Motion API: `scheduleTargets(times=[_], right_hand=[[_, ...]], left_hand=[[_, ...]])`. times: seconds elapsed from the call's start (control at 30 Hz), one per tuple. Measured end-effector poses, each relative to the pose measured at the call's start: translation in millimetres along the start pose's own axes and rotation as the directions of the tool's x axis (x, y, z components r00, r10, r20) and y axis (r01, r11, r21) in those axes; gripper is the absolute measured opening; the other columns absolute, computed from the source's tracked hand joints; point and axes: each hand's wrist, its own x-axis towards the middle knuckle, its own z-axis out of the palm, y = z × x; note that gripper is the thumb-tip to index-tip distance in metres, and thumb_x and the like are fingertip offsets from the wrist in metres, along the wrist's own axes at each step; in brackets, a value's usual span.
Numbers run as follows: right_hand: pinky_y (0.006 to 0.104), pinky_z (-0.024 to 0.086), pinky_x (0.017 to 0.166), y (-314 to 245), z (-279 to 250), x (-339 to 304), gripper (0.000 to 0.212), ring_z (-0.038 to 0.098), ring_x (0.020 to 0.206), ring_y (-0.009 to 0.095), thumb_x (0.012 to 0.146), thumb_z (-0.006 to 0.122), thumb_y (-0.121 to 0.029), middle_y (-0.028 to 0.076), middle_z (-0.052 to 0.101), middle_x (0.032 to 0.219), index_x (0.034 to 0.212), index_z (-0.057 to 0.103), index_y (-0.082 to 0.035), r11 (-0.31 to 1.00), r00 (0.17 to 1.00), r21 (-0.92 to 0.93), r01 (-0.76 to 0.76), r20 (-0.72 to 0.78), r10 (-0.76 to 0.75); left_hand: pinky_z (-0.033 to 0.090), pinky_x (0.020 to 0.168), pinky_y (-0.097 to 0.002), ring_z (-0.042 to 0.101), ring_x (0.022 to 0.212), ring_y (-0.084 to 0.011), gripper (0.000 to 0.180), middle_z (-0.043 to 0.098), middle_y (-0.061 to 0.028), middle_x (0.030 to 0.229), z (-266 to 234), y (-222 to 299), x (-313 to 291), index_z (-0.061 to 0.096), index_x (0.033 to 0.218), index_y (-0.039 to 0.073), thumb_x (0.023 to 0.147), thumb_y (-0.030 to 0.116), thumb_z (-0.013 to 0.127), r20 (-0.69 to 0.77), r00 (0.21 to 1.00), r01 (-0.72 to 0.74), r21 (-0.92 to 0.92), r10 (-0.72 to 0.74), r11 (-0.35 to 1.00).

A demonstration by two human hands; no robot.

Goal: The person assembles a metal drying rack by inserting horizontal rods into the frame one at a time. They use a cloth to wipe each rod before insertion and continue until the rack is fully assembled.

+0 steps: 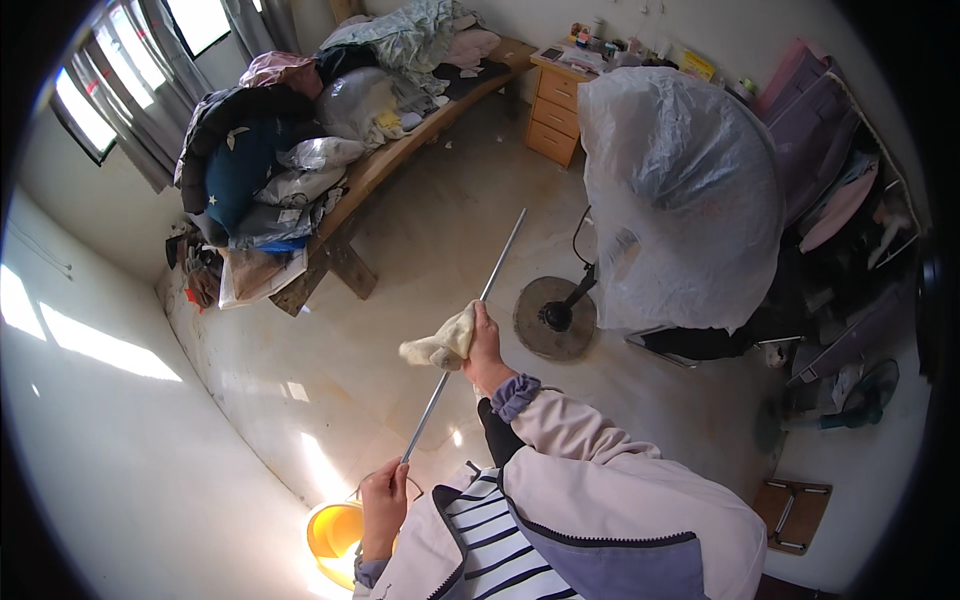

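Note:
A thin metal rod (500,262) slants across in front of me, its far end up and to the right, its near end in my left hand (382,505). The left fingers are closed round that lower end. Midway along the rod, my right hand (485,350) grips a cream-coloured cloth (440,343) wrapped about the metal. Part of the cloth hangs loose to the left of the rod. Below and beside my left hand stands a yellow bucket (328,530), partly hidden by that hand and my sleeve.
A large fan-shaped thing under clear plastic (680,190) stands on a round base (548,335) at right. A wooden bed (420,135) piled with clothes and bags lies far left. Behind are a drawer cabinet (553,115), a small fan (872,395) and a small wooden stool (795,515).

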Motion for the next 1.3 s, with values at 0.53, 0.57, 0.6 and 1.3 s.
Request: scheduleTargets(times=[0.53,0.57,0.6,1.3], right_hand=[[0.0442,0.059,0.075,-206.8,134.7,327.9,0.032,0.067,0.085,0.024,0.099,0.060,-0.042,0.005,0.065,0.092,0.099,0.061,-0.010,0.965,0.974,0.133,0.228,-0.037,-0.225],[0.0449,0.059,0.075,-210.8,140.6,339.4,0.031,0.067,0.084,0.024,0.099,0.060,-0.041,0.004,0.065,0.092,0.098,0.061,-0.011,0.961,0.973,0.157,0.228,-0.052,-0.223],[0.0455,0.059,0.076,-215.2,147.2,351.0,0.030,0.067,0.084,0.023,0.099,0.060,-0.040,0.004,0.065,0.091,0.097,0.061,-0.011,0.956,0.973,0.183,0.230,-0.065,-0.222],[0.0370,0.058,0.082,-279.7,235.7,445.9,0.020,0.068,0.090,0.018,0.099,0.056,-0.029,0.001,0.069,0.092,0.096,0.066,-0.012,0.864,0.980,0.499,0.070,0.126,-0.152]], left_hand=[[0.051,0.065,-0.0421,0.065,0.075,-0.0386,0.012,0.066,-0.0171,0.084,-80.0,28.4,264.1,0.067,0.103,0.001,0.092,0.005,0.067,0.021,0.963,-0.260,0.320,0.267,0.911],[0.050,0.064,-0.0419,0.064,0.073,-0.0373,0.012,0.066,-0.0170,0.083,-83.2,27.4,281.3,0.067,0.104,0.000,0.092,0.005,0.066,0.022,0.955,-0.286,0.324,0.295,0.902],[0.049,0.063,-0.0417,0.063,0.071,-0.0360,0.013,0.066,-0.0170,0.082,-86.7,26.5,300.6,0.067,0.104,-0.002,0.093,0.005,0.065,0.022,0.946,-0.313,0.329,0.324,0.891],[0.055,0.073,-0.0442,0.069,0.087,-0.0403,0.019,0.071,-0.0196,0.098,-55.5,92.8,771.3,0.069,0.113,0.005,0.095,0.011,0.065,0.353,0.785,-0.587,0.165,0.509,0.792]])
